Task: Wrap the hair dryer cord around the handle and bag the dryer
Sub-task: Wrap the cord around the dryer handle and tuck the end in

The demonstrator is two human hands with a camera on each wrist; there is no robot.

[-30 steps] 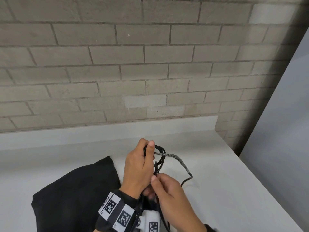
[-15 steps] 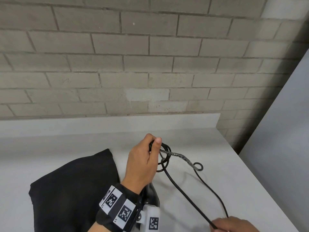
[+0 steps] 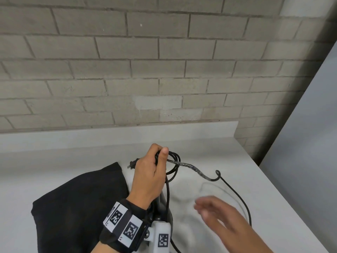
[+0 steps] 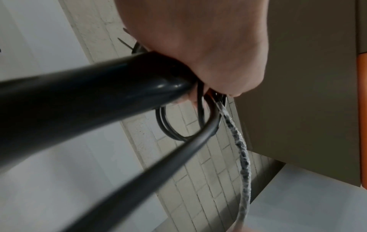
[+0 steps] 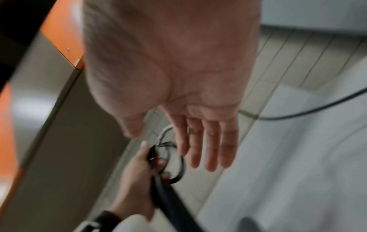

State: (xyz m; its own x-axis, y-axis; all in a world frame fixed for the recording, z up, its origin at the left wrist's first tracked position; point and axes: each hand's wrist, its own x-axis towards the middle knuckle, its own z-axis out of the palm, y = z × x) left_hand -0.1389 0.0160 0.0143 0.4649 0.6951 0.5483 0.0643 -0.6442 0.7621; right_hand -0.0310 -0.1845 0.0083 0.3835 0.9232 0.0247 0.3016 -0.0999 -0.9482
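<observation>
Left hand [image 3: 147,177] grips the coiled cord [image 3: 174,162] against the dryer handle [image 4: 83,94]. Right hand [image 3: 224,221], blurred, apparently empty, fingers spread, hovers right of the handle beside the black bag [image 3: 76,207].

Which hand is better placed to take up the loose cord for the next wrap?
Probably the right hand: it is open, holds nothing, and hovers beside the slack cord trailing over the counter. The left hand is occupied, gripping the handle with the coiled loops pinned against it.
</observation>
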